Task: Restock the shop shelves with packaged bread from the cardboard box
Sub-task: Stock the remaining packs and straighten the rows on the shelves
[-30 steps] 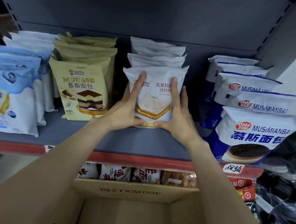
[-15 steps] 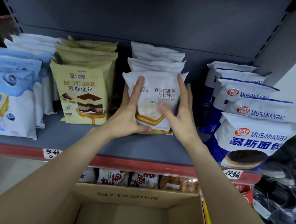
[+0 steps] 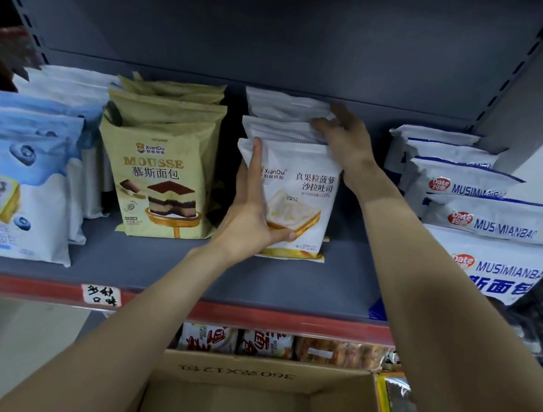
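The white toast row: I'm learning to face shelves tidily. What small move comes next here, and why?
Probably press the rear packs back and upright with the right hand, which already touches them, while the left hand steadies the front toast pack; the row leans unevenly.

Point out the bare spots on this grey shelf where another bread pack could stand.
Bare shelf runs along the front edge, ahead of the mousse packs and the white toast pack. A narrow dark gap separates those two rows. Crowded: the blueberry packs far left and the Date packs far right reach almost to the red lip.
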The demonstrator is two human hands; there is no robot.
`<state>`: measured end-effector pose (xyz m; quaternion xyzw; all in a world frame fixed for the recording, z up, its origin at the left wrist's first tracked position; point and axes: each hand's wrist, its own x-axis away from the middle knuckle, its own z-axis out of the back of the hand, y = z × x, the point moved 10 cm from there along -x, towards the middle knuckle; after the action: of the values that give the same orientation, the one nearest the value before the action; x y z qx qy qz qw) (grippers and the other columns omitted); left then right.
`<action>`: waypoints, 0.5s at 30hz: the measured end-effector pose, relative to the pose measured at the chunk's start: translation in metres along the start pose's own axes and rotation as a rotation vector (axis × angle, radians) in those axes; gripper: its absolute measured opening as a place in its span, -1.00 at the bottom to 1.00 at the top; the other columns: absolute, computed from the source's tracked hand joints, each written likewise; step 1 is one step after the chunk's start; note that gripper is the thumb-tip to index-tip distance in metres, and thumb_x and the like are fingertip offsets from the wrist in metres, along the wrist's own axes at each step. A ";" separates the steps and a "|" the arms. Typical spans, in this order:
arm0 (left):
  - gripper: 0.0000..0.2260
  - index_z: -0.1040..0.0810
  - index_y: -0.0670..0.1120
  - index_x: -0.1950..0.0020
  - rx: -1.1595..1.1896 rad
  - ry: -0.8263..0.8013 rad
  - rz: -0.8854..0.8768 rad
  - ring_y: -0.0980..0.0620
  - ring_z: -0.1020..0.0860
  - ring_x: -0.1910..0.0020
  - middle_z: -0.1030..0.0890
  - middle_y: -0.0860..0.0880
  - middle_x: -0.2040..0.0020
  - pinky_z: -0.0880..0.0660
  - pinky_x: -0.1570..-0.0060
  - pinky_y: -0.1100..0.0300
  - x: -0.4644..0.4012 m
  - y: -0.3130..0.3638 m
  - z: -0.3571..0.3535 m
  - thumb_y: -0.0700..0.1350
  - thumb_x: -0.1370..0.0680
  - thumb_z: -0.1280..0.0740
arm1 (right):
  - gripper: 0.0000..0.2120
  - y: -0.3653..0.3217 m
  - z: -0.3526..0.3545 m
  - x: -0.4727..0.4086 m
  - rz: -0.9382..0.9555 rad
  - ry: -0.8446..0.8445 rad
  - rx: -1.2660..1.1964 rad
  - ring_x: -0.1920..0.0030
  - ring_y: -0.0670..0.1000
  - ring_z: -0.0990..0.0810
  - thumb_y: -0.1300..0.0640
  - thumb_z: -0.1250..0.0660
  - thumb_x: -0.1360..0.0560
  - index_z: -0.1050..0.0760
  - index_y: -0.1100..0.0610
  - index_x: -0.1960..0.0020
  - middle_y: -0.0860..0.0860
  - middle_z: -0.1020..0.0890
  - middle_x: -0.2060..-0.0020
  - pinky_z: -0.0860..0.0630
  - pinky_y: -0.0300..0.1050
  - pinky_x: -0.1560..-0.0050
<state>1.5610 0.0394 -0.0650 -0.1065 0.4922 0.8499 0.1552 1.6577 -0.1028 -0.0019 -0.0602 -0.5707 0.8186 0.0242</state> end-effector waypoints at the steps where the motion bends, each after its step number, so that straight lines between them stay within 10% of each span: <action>1: 0.24 0.42 0.17 -0.42 -0.001 0.002 -0.006 0.50 0.09 -0.26 0.16 0.22 -0.38 0.02 -0.03 0.78 0.001 0.001 0.001 -0.21 -0.27 -0.60 | -0.45 0.001 0.000 0.000 -0.003 -0.007 -0.013 -0.24 0.07 -0.50 0.08 -0.38 -0.46 -0.34 0.12 -0.41 0.08 -0.48 -0.23 -0.42 -0.06 -0.31; 7: -0.02 0.30 0.33 -0.42 0.360 0.115 0.067 0.27 0.03 -0.50 0.12 0.15 -0.55 -0.07 -0.44 0.33 0.001 0.000 0.023 0.16 -0.38 -0.45 | -0.35 0.000 -0.001 0.006 0.013 0.015 -0.152 -0.20 0.04 -0.52 0.00 -0.40 -0.38 -0.32 0.12 -0.42 0.01 -0.54 -0.14 -0.43 -0.08 -0.28; 15: -0.02 0.24 0.12 -0.50 0.367 0.239 -0.006 0.15 0.00 -0.52 0.07 0.01 -0.56 -0.15 -0.38 0.41 -0.005 0.022 0.048 -0.13 -0.43 -0.47 | -0.44 -0.010 0.025 0.080 0.296 0.186 -0.200 -0.51 -0.06 -0.10 0.00 -0.20 -0.56 -0.13 0.05 -0.51 0.00 -0.18 -0.50 -0.11 -0.10 -0.49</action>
<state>1.5565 0.0697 -0.0221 -0.1779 0.6532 0.7269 0.1154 1.5747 -0.1140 0.0100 -0.2208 -0.6292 0.7435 -0.0498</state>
